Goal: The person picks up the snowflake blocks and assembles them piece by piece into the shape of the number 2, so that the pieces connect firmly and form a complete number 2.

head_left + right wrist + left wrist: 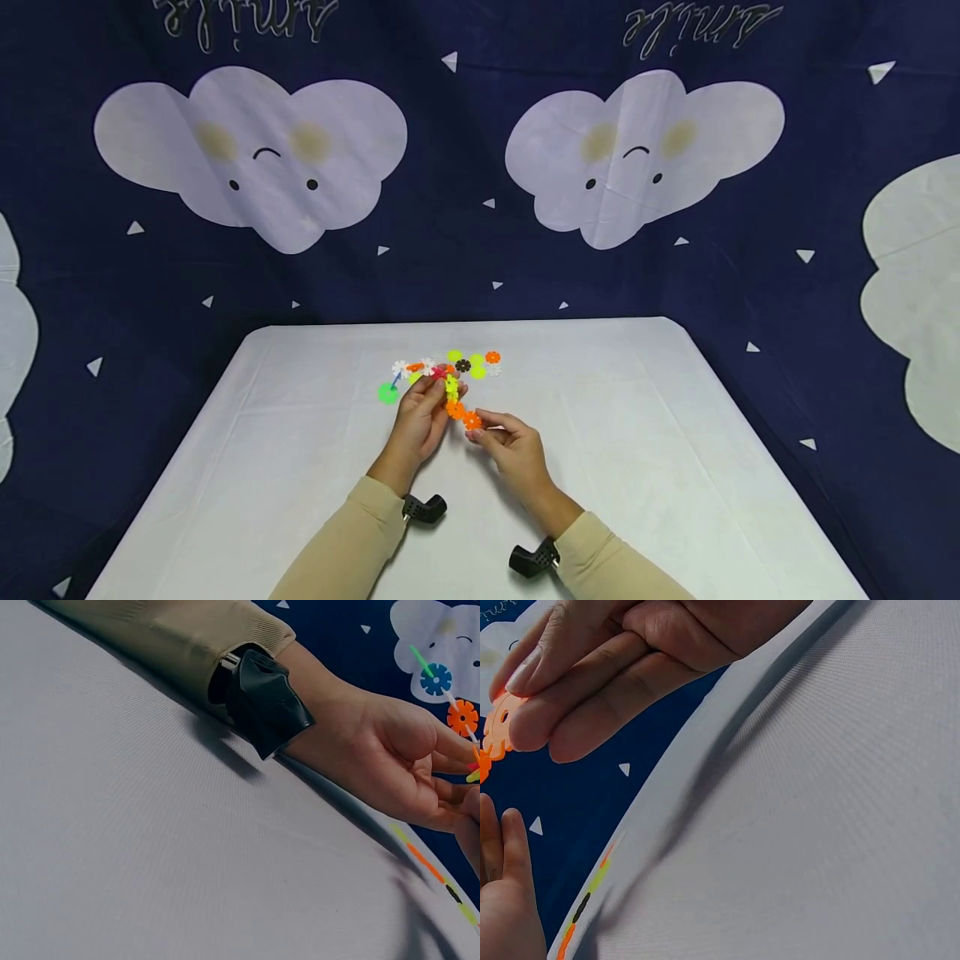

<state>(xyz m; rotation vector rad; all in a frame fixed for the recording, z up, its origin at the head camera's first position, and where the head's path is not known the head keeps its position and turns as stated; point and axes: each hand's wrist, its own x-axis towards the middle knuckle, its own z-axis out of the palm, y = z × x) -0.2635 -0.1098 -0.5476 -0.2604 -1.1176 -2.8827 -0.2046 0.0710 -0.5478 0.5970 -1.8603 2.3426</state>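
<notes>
Between the hands runs a joined piece of plastic snowflake discs, with yellow discs (452,387) leading down to an orange snowflake disc (472,420) at its lower end. My left hand (417,422) grips the joined discs near a red disc (439,373), thumb on top. With thumb and fingers, my right hand (519,454) pinches the orange end disc. Its toothed edge also shows as an orange disc (499,724) in the left wrist view. A blue disc (436,679) and another orange disc (463,718) stand out beyond the left hand in the right wrist view.
Flat on the white table (637,467), behind the hands, lie loose discs, among them a black disc (462,365) and an orange one (492,357). A green disc (387,393) shows left of the left hand. Dark cloth (450,275) with clouds hangs behind the table.
</notes>
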